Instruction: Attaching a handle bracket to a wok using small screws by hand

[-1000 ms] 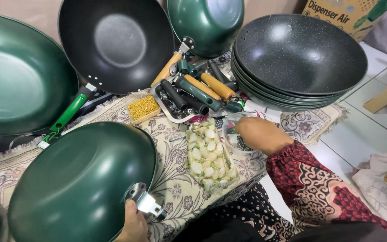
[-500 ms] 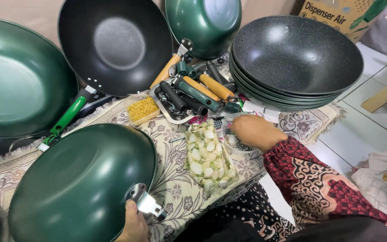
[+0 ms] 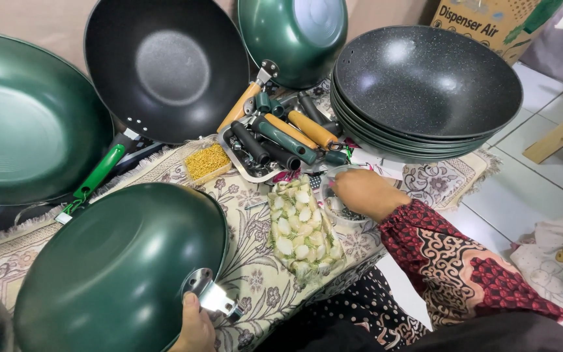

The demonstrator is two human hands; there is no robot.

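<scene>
Left hand [image 3: 195, 326] gripping metal bracket [image 3: 208, 294] of green wok [image 3: 118, 274]; right hand [image 3: 363, 192] reaching into small clear bowl [image 3: 333, 207], finger state unclear.

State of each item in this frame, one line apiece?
Green wok: upside down, no handle fitted.
Metal bracket: bare, left hand touching it.
Small container: right hand reaching in.
Black wok stack: nested, handleless.
Handle tray: full.
</scene>
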